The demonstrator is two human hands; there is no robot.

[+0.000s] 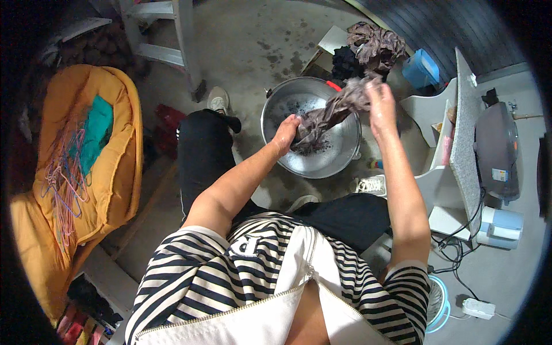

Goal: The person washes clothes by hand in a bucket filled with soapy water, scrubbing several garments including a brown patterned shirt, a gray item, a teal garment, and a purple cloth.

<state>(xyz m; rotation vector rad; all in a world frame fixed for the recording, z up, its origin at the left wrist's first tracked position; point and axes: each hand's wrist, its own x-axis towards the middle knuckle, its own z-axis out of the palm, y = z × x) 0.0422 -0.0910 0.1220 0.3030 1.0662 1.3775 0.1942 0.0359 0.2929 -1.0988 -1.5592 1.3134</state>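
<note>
A length of wet-looking grey-brown cloth (332,114) stretches slantwise between my two hands, bunched and partly twisted. My left hand (286,136) grips its lower end, over the middle of a round metal basin (345,159). Higher and to the right, beyond the basin's rim, my right hand (381,108) holds the other end, slightly blurred. Inside the basin, dark specks and a little whitish liquid show on the bottom. The basin stands on the concrete floor between my feet. A red grip marks its far rim, partly behind the cloth.
Beyond the basin lie a crumpled brown cloth heap (377,45) and a black cloth (345,62), beside a blue plastic container (420,69). A stepladder (159,51) stands at far left. An orange padded chair (116,172) bears several hangers (64,177). Right are a white shelf unit (463,151) and cables (457,254).
</note>
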